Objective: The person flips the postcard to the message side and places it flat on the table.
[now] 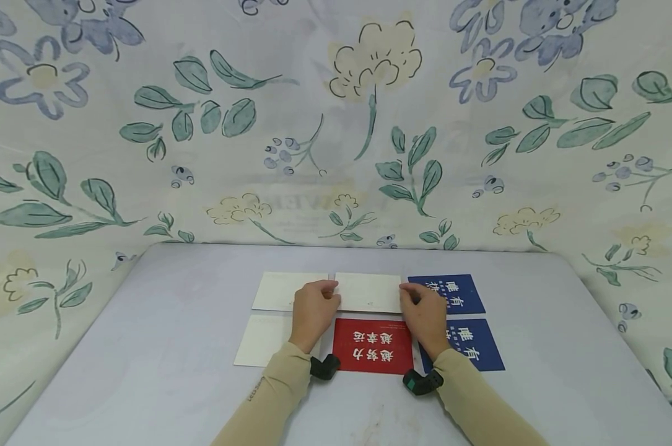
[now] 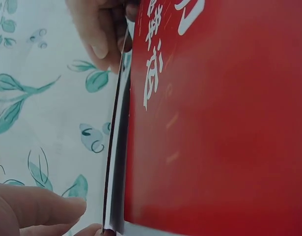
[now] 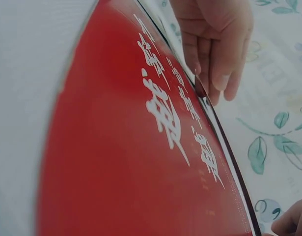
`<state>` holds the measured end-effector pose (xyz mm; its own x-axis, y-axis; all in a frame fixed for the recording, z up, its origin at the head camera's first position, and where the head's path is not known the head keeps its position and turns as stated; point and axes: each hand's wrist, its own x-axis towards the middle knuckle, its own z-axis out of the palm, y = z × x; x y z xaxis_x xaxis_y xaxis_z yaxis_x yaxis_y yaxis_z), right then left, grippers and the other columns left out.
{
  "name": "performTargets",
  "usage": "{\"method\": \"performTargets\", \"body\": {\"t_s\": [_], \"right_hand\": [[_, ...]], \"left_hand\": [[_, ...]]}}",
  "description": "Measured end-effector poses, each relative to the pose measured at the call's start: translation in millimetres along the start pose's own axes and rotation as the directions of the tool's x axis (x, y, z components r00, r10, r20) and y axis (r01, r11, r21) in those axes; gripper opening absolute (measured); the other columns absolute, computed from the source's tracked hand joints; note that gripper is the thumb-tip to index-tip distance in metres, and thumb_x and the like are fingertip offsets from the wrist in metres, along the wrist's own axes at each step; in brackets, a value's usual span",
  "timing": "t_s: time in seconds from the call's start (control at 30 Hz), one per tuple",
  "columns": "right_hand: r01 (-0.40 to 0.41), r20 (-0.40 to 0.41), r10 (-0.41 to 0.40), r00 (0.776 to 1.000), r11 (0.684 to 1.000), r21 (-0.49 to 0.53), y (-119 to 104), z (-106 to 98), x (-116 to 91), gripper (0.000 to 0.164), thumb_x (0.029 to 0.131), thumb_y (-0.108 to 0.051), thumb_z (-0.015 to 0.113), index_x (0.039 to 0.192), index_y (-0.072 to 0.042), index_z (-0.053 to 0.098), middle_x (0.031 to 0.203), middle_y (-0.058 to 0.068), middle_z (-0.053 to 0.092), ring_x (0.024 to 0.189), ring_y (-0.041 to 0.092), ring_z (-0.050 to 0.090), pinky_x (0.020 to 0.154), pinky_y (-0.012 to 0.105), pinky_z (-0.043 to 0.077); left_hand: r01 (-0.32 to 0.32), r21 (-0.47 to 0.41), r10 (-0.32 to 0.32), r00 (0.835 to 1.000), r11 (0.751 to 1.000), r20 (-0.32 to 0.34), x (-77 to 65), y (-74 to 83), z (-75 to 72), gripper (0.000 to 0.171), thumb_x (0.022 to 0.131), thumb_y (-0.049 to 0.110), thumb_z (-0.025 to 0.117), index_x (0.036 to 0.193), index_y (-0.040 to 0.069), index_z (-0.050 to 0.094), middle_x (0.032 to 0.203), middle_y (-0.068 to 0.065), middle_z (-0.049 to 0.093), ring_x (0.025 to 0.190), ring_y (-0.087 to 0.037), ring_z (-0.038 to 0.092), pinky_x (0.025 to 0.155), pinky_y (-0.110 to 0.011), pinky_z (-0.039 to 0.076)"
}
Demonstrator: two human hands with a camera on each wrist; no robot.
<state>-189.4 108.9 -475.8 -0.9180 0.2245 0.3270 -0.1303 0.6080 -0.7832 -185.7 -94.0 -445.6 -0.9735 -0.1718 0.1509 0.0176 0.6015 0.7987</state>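
Observation:
Both hands hold the short sides of a white notebook (image 1: pixel 368 292), the middle one of the back row. My left hand (image 1: pixel 315 313) pinches its left edge, and my right hand (image 1: pixel 427 316) pinches its right edge with thumb and fingers. Just in front, between the wrists, lies a red notebook (image 1: pixel 372 345) with white Chinese characters. The left wrist view catches the held notebook (image 2: pixel 114 142) nearly edge-on, standing up beside the red cover (image 2: pixel 214 123). From the right wrist, its thin edge (image 3: pixel 234 162) runs along the red cover's far side.
On the left lie a back white notebook (image 1: pixel 274 291) and a front white one (image 1: pixel 257 341), partly covered by the left hand and forearm. To the right are two blue notebooks, one behind (image 1: pixel 472 294) and one in front (image 1: pixel 488 347). A flowered cloth (image 1: pixel 313 186) hangs behind the white table (image 1: pixel 174 347).

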Motion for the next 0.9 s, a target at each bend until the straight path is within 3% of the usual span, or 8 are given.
{"method": "performTargets", "body": {"t_s": [0.53,0.9], "right_hand": [[-0.061,0.041,0.062,0.997,0.998,-0.017,-2.1,-1.3,0.5,0.024,0.088,-0.021,0.059,0.104,-0.008,0.071,0.095,0.009,0.069,0.089,0.022,0.062,0.074,0.038,0.052],[-0.067,0.020,0.067,0.998,0.998,-0.001,-2.1,-0.8,-0.2,0.022,0.088,-0.019,0.059,0.104,-0.009,0.071,0.096,0.009,0.069,0.088,0.022,0.062,0.073,0.038,0.052]], "left_hand": [[-0.005,0.021,0.005,1.000,1.000,0.005,-2.5,2.8,-1.4,0.022,0.083,0.013,0.066,0.104,0.007,0.071,0.084,-0.005,0.067,0.076,-0.018,0.057,0.062,-0.028,0.049],[-0.013,0.046,0.014,1.000,0.999,-0.011,-2.6,5.0,-2.1,0.024,0.082,0.012,0.066,0.105,0.007,0.071,0.088,-0.007,0.069,0.081,-0.019,0.062,0.068,-0.032,0.052]]}}
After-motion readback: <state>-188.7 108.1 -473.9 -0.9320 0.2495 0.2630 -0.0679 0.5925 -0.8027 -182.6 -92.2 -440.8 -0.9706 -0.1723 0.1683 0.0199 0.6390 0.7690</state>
